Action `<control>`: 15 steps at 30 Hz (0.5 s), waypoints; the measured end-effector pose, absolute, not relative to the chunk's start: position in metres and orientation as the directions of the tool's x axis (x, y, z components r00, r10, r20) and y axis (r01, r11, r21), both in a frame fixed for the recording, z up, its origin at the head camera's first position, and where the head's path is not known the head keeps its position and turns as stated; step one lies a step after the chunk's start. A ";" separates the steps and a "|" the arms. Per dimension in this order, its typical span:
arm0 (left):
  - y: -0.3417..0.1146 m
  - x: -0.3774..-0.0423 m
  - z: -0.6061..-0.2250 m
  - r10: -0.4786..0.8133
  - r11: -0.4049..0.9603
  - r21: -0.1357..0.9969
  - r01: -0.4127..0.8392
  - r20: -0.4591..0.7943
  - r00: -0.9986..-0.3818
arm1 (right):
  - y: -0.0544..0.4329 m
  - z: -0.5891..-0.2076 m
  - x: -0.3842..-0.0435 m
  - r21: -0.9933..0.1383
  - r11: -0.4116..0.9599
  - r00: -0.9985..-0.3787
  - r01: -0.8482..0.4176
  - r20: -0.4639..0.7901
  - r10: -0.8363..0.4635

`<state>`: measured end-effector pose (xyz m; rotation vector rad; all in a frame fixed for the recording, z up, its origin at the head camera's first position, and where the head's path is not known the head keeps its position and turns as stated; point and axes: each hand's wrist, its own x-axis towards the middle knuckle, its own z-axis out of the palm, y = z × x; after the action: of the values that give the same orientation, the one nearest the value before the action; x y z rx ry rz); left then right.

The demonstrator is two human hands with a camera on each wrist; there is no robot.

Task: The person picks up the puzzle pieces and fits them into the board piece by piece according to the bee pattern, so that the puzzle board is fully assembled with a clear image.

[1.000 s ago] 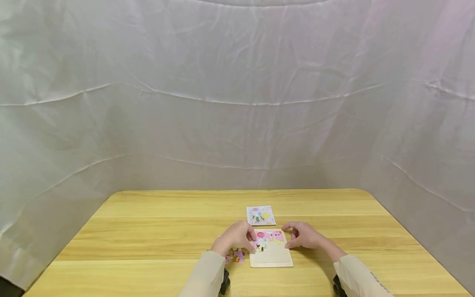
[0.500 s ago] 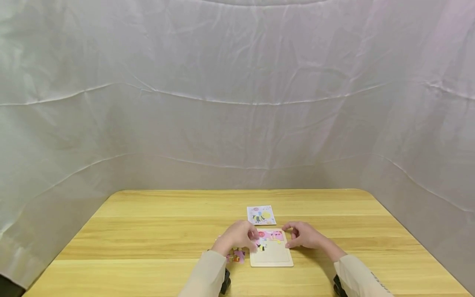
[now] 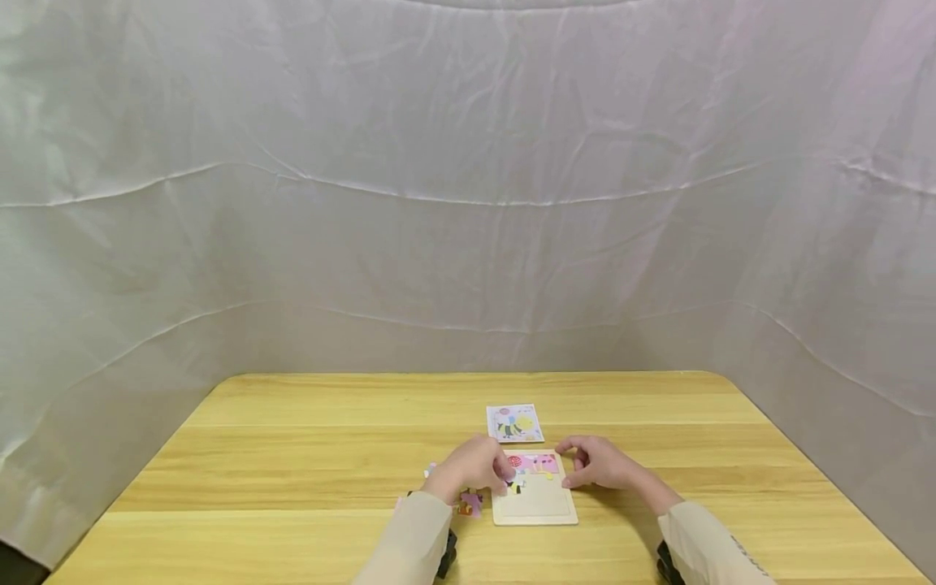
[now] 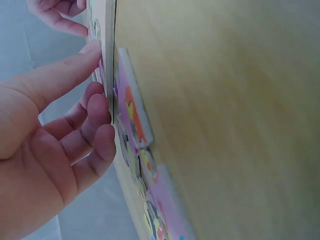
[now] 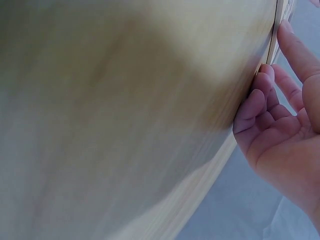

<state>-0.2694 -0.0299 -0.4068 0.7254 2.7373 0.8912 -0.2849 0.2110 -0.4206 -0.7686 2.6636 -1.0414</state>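
Short of the table's far edge, a bit right of its middle, you've got the puzzle board lying flat, your left hand at its left edge and your right hand at its right edge. Right grip looks fairly wide, thumb and index spread along that edge up to the far right corner. Left grip is narrow, but I can't tell if there's a piece pinched in it, your fingers hide that spot.

What could go wrong imo: press too hard from the left and the fitted pieces might slide or pop up, since the near part of the board is bare and nothing backs them. Also, your left sleeve is close enough to the loose pieces that dragging it could scatter them.

Count: one table, two hands, one board, one picture card toward the far edge, at least three loose pieces (some overlap), fitted ones too small to count.
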 end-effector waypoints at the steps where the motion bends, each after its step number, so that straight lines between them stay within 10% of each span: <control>1: -0.030 -0.269 -0.406 0.498 0.706 0.586 0.396 -0.015 -0.867 | 0.211 -0.421 -0.285 -0.673 0.621 -0.850 -0.401 0.021 -0.527; 15: -0.041 -0.272 -0.409 0.527 0.663 0.611 0.433 0.031 -0.849 | 0.210 -0.419 -0.284 -0.674 0.617 -0.846 -0.406 0.023 -0.533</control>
<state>-0.2719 -0.0409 -0.4095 0.7926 2.7271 0.9434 -0.2838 0.2102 -0.4193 -0.7803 2.6596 -1.0420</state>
